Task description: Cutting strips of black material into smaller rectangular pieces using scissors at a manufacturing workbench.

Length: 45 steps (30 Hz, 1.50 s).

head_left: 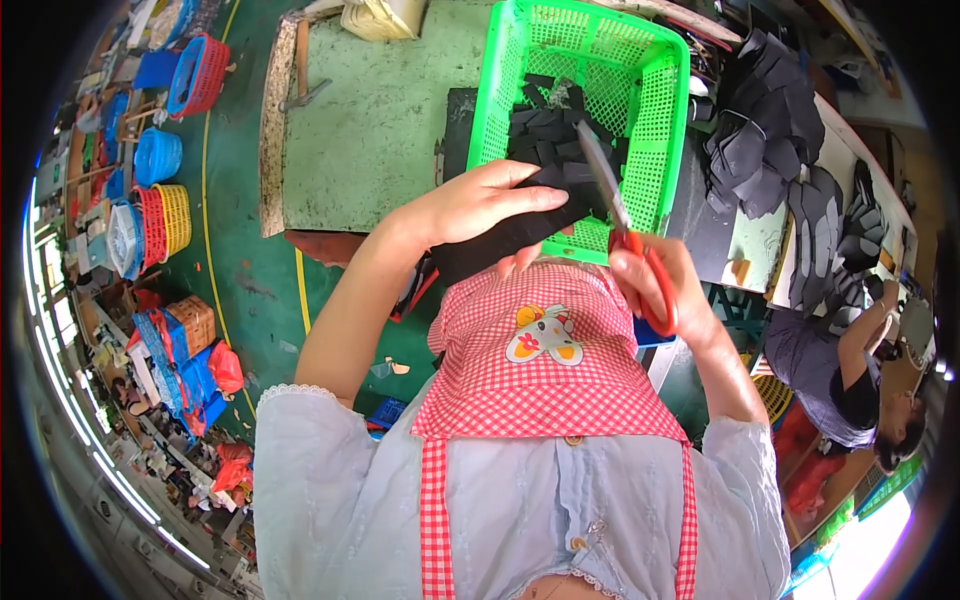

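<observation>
My left hand is closed on a flat black strip of sheet material, thumb on top and some fingertips showing below it. The strip lies slantwise just above the lap of a red checked apron. My right hand grips a pair of scissors by the red handles, blades pointing up and away over the basket. Whether the blades touch the strip, I cannot tell. Right beyond both hands stands a green plastic basket, tilted, with many small black cut pieces inside.
A worn green tabletop extends to the left, with a hammer-like tool on it. Black cut shapes are piled at the right. Another person works at far right. Coloured baskets line the floor at left.
</observation>
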Motion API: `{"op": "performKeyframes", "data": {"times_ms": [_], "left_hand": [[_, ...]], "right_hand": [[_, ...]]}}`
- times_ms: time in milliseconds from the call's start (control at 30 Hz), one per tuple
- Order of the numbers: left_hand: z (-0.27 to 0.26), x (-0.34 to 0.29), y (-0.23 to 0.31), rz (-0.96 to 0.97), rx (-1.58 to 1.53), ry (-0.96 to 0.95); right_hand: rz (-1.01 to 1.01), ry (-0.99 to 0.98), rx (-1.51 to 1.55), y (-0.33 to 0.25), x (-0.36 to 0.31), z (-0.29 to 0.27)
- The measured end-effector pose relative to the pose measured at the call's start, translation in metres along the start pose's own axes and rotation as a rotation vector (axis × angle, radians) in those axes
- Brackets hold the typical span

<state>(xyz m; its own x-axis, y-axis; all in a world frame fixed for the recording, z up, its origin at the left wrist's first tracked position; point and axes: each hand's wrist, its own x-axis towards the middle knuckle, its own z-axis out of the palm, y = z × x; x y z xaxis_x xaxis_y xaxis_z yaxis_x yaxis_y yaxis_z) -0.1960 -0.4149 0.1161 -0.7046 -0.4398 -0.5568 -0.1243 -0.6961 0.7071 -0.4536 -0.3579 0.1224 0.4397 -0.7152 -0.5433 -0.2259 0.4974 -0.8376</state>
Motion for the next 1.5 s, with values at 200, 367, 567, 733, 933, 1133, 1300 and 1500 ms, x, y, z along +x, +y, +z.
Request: {"op": "performKeyframes", "data": {"times_ms": [200,367,567,733,933,1133,1300,1500], "left_hand": [[0.016,0.002,-0.007,-0.017,0.028,0.066],[0.004,-0.006,-0.011,0.023,0.146,0.006],[-0.003,-0.022,0.013,0.056,0.087,0.14],[-0.003,-0.019,0.02,0.059,0.094,0.12],[-0.001,-0.014,0.019,0.033,0.134,0.07],[-0.001,-0.014,0.021,0.026,0.121,0.064],[0.004,-0.003,0.013,-0.002,0.049,-0.027],[-0.006,0.003,0.007,-0.022,0.026,-0.057]], "right_hand": [[-0.18,0.071,0.156,-0.01,0.033,0.0],[-0.277,0.177,0.076,-0.003,0.034,0.005],[-0.148,-0.123,0.085,0.012,0.008,-0.016],[-0.046,-0.242,-0.212,0.006,-0.006,-0.009],[-0.043,-0.177,-0.289,-0.003,-0.006,-0.011],[0.101,-0.098,-0.216,-0.002,-0.013,-0.006],[-0.17,0.001,-0.229,0.008,-0.002,0.0],[0.125,-0.083,-0.178,-0.001,-0.008,-0.008]]}}
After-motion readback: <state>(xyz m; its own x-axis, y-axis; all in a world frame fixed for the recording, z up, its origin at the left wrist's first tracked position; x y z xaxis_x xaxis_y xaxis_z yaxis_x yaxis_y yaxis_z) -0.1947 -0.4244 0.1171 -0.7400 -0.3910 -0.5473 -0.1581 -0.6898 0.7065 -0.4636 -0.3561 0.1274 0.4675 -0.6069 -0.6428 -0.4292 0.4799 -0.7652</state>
